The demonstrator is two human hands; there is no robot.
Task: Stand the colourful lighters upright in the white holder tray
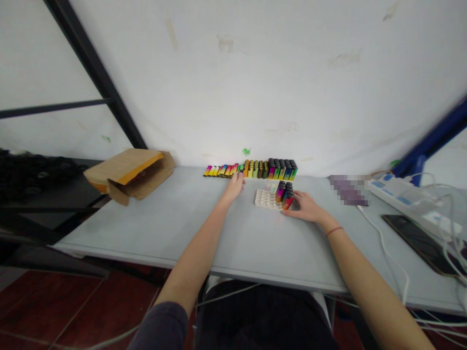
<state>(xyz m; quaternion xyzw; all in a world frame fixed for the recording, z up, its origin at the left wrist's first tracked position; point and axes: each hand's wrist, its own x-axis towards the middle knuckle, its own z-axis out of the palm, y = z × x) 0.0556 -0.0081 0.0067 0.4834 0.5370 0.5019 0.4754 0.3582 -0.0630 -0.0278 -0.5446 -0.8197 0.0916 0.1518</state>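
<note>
My left hand point(236, 186) is at the near edge of the lighters along the wall. Its fingers are closed on a small lighter point(241, 172), of which just a dark end shows. My right hand point(308, 206) grips the right end of a white tray point(263, 200) with round holes, thumb along the near side. Several colourful lighters point(284, 193) with black tops stand upright in the tray's right part. Behind the tray, a block of black-topped lighters point(282, 170) stands beside a yellow-topped group point(256, 168). Further left, a row of bright lighters point(221, 170) lies on the table.
An open cardboard box point(127, 170) lies on the table's left. On the right are a power strip point(408, 197), a dark phone point(419, 240), a blurred-out flat object point(348, 189) and white cables point(383, 243). The white wall point(233, 87) closes off the back.
</note>
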